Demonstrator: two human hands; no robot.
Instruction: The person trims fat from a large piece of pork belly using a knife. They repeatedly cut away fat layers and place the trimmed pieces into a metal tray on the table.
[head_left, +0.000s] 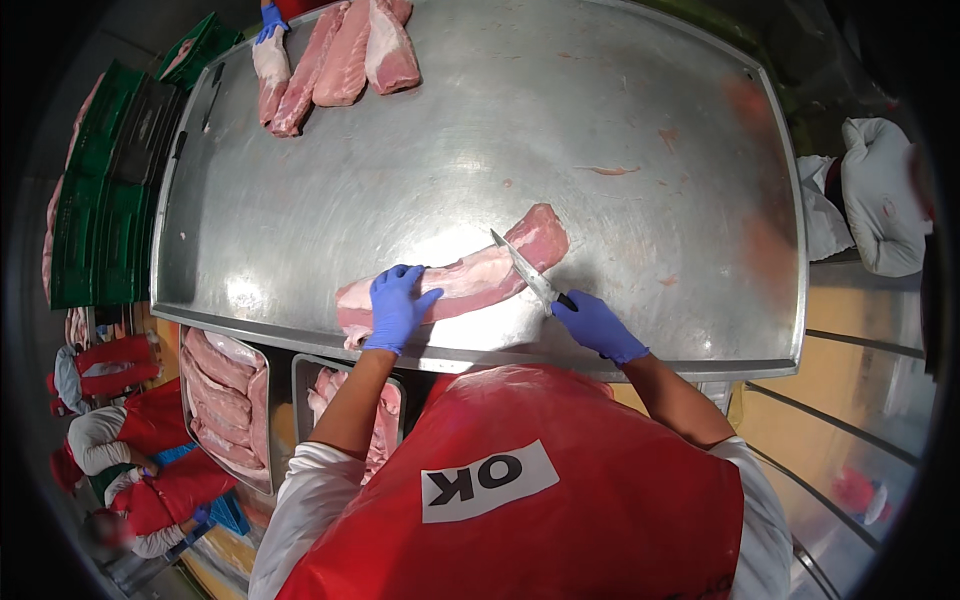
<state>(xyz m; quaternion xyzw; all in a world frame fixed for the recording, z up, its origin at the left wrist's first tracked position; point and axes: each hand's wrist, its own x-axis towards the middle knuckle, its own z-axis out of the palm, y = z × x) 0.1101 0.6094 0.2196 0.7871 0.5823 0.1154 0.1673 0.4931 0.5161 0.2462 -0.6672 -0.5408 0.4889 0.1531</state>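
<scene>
A long piece of pork loin (470, 281) lies on the steel table near its front edge, slanting up to the right. My left hand (397, 305), in a blue glove, rests on the left part of the meat with thumb and fingers apart. In my gloved right hand (597, 325) is a knife (527, 272) with a dark handle, the fingers wrapped round it. Its blade lies across the right part of the loin, tip pointing up and left. Whether the edge has entered the meat I cannot tell.
The steel table (640, 250) has a raised rim and a few meat scraps. Several loins (345, 60) lie at the far left, near another person's gloved hand (271, 22). Green crates (90, 240) stand left; meat-filled bins (268, 430) sit below the front edge. Other people are around.
</scene>
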